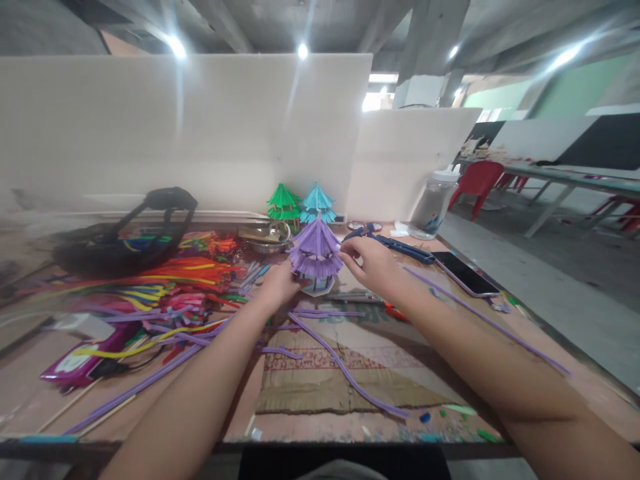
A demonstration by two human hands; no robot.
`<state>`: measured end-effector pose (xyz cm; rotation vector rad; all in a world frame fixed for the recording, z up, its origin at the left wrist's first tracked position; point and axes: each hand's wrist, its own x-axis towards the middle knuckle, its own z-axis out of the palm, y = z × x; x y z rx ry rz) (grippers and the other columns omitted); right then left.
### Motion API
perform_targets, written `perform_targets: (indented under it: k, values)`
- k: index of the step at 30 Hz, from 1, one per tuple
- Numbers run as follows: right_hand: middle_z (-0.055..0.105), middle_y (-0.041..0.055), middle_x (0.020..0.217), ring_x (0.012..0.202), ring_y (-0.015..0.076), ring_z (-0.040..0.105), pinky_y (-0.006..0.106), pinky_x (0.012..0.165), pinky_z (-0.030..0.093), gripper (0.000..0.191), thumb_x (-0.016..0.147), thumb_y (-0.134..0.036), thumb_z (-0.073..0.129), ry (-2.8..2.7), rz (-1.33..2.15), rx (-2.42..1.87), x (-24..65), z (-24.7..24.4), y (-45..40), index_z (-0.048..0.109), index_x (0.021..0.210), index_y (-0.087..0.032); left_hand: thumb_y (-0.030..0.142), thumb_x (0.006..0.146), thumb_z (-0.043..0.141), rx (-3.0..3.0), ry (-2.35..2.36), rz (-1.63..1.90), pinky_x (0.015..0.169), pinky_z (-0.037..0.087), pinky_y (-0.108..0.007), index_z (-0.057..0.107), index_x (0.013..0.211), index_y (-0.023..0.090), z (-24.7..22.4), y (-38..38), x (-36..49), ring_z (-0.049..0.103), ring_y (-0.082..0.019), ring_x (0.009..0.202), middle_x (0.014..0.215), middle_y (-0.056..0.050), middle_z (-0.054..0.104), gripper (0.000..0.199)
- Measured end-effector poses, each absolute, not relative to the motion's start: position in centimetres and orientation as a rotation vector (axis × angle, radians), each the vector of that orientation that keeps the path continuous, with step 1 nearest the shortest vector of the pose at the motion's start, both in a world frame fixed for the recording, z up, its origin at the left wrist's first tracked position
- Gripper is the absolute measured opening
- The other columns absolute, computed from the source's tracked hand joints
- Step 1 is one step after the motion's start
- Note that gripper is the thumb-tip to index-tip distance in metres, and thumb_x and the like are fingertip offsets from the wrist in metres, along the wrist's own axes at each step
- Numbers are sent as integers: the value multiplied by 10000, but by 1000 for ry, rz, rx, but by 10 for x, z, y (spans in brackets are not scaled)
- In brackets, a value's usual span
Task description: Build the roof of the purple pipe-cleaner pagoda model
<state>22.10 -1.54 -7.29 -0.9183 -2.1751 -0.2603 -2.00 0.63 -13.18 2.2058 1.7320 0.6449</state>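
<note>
A small purple pavilion [317, 253] with a two-tier roof and a pale base stands at the far side of a cardboard sheet [345, 380]. My left hand [281, 287] is closed on its left side near the base, fingertips partly hidden behind it. At the right side of the roof is my right hand [367, 261], its thumb and index finger curled together close to the roof edge; whatever they hold is too small to make out. Purple pipe cleaners [345, 373] lie loose on the cardboard between my forearms. Behind the purple pavilion stand a green one [283, 202] and a light blue one [318, 201].
Bundles of colourful pipe cleaners [200, 270], a black bag-like object [110, 253] and a magenta glue gun [87, 357] lie left. Pliers [405, 249], a phone [465, 273] and a water bottle [434, 203] are at the right. White boards rise behind.
</note>
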Motion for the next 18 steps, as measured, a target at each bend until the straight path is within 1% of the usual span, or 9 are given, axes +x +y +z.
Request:
perform_targets:
  k: [5,11,15,18]
  values:
    - [631,45,782,725,194,557,314,700,398,158,936,-345,556,-2173,-330,-906,221,-76,-11,584,925,-190,416,782,693,2323,1844,577,910,466,-331,649,1075,180,-132,-2,-8,648,-288,1073,1050,-138,720,379]
    - [643,46,788,731,202,577,320,706,418,186,920,-345,594,-2140,-343,-935,221,-78,-9,587,1005,-180,442,794,673,2335,1840,532,960,433,-340,626,1137,200,-129,-3,-6,618,-290,1140,1099,-131,710,423]
    - [662,59,804,753,213,589,335,721,426,136,924,-315,587,-2155,-340,-959,220,-79,-10,610,962,-187,436,800,669,2338,1822,578,945,440,-352,621,1150,198,-128,-5,-5,621,-302,1137,1113,-142,703,426]
    - [692,76,870,817,223,610,347,766,439,86,928,-255,562,-2152,-312,-950,219,-81,-10,621,942,-193,435,802,671,2340,1844,573,930,448,-349,618,1157,191,-126,-6,-4,628,-302,1122,1104,-145,705,434]
